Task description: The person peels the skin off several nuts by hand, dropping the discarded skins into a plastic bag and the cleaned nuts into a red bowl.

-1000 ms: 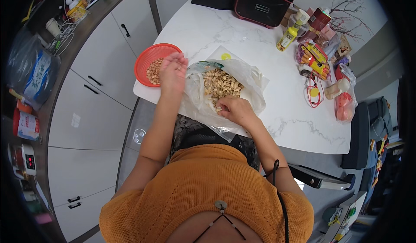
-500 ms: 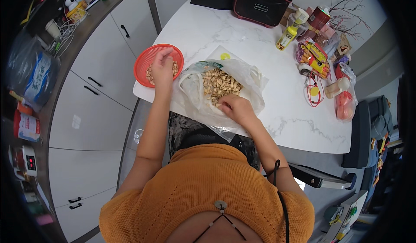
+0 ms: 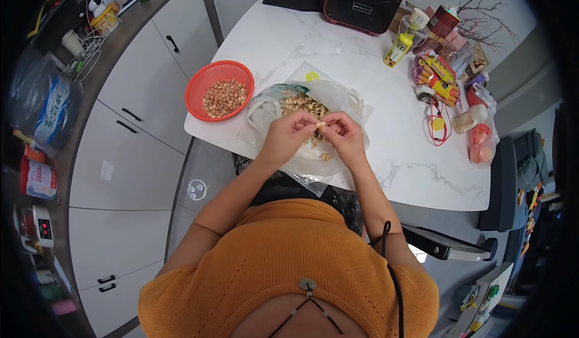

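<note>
Over a white plastic bag (image 3: 347,100) my two hands meet, fingertips pinched on one pale peanut in its shell (image 3: 319,125). My left hand (image 3: 286,138) grips it from the left, and my right hand (image 3: 345,138) from the right. Beneath them, peanut shells (image 3: 304,104) lie heaped in the opened bag, partly hidden by my fingers. A few pale pieces (image 3: 325,156) rest on the bag's near part. To the left, a red plastic basket (image 3: 199,80) holds many shelled reddish-brown peanuts (image 3: 224,98); neither hand touches it.
The white marbled table (image 3: 416,181) ends in a rounded corner at left. A yellow bottle (image 3: 399,48), snack packs (image 3: 435,78), a red cord (image 3: 439,134) and a bag of fruit (image 3: 480,142) stand at right. A black-and-red appliance (image 3: 362,6) sits at the back.
My left hand has left the red basket and moved right to meet my right hand over the bag. My right hand has risen from the shells, and a peanut now shows between them.
</note>
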Demonstrator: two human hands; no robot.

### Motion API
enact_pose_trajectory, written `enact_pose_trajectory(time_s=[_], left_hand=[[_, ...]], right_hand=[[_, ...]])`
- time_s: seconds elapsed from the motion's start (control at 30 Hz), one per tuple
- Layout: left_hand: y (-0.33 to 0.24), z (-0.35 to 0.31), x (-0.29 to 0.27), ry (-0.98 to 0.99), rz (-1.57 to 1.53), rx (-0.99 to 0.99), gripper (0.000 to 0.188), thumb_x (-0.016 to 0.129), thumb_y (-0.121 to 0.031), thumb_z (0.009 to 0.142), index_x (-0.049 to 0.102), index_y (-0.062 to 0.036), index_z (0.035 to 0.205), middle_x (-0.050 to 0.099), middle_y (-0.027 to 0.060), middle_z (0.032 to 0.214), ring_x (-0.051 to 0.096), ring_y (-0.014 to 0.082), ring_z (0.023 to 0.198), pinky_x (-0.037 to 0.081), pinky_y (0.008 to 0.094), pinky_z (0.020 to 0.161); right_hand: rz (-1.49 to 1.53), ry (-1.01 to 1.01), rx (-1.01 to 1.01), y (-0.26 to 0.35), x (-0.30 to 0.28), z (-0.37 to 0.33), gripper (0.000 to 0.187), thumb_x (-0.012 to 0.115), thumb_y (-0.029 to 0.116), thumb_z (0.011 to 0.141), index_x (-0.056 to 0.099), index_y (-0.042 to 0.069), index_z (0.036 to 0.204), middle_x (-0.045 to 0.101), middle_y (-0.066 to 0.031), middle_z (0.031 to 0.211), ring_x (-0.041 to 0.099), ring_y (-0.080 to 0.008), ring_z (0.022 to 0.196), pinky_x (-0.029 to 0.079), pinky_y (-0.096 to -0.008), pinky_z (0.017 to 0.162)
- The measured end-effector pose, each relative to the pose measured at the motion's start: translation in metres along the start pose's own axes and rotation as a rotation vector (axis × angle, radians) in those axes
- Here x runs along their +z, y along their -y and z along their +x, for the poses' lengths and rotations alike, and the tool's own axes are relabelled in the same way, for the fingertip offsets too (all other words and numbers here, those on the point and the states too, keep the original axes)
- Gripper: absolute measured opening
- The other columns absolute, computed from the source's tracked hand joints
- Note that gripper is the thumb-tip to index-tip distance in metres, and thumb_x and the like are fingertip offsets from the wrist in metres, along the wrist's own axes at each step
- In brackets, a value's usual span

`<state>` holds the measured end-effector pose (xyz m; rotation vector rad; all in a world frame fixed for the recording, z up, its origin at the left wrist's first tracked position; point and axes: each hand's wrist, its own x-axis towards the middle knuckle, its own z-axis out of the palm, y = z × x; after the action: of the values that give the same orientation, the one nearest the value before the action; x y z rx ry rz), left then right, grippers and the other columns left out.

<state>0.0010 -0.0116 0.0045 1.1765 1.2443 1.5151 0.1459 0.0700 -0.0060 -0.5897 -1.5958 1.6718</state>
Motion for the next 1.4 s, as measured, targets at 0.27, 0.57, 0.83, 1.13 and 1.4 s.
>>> enact_pose_trajectory(time_s=[0.27,0.57,0.83,1.13,1.4], left_hand=[[0.007,0.0,0.005,-0.018,-0.131,-0.016,0.012,0.053,-0.001,0.082,0.055,0.0021,0.094,0.059,0.006,0.085,0.057,0.0085,0.072,0.048,0.0197,0.063],[0.015,0.001,0.005,-0.094,-0.228,-0.045,0.015,0.052,0.0,0.083,0.05,0.0009,0.097,0.057,0.0068,0.085,0.057,0.0105,0.071,0.048,0.0208,0.063],[0.009,0.0,0.005,-0.147,-0.262,-0.07,0.016,0.051,-0.003,0.084,0.051,-0.0006,0.1,0.056,0.0047,0.082,0.054,0.0094,0.07,0.047,0.0209,0.062],[0.005,0.001,0.006,-0.151,-0.284,-0.1,0.016,0.051,-0.004,0.084,0.051,-0.0005,0.1,0.056,0.0047,0.083,0.054,0.009,0.07,0.046,0.0207,0.064],[0.006,0.001,0.005,-0.149,-0.279,-0.106,0.016,0.051,-0.005,0.085,0.052,-0.0005,0.1,0.057,0.0044,0.082,0.054,0.0085,0.07,0.046,0.0205,0.063]], right_hand=[[0.096,-0.033,0.024,0.006,0.008,-0.003,0.018,0.062,0.002,0.078,0.056,0.0,0.095,0.058,-0.0004,0.077,0.05,-0.0023,0.063,0.04,-0.0143,0.056],[0.029,-0.046,-0.074,-0.004,0.011,-0.002,0.013,0.062,0.0,0.077,0.056,0.001,0.088,0.056,0.0004,0.078,0.05,-0.0018,0.063,0.04,-0.0142,0.056],[0.004,-0.101,-0.144,-0.003,0.013,-0.005,0.013,0.06,-0.007,0.073,0.052,0.001,0.08,0.052,-0.0036,0.088,0.048,-0.0015,0.063,0.039,-0.0135,0.054],[0.043,-0.13,-0.171,-0.008,0.012,-0.005,0.015,0.057,-0.01,0.072,0.049,0.002,0.076,0.05,-0.0044,0.091,0.047,-0.0013,0.063,0.039,-0.0135,0.055],[0.226,-0.155,0.071,0.001,0.008,-0.001,0.013,0.057,0.007,0.082,0.054,0.002,0.094,0.056,-0.0019,0.077,0.051,-0.0066,0.061,0.043,-0.0187,0.057]])
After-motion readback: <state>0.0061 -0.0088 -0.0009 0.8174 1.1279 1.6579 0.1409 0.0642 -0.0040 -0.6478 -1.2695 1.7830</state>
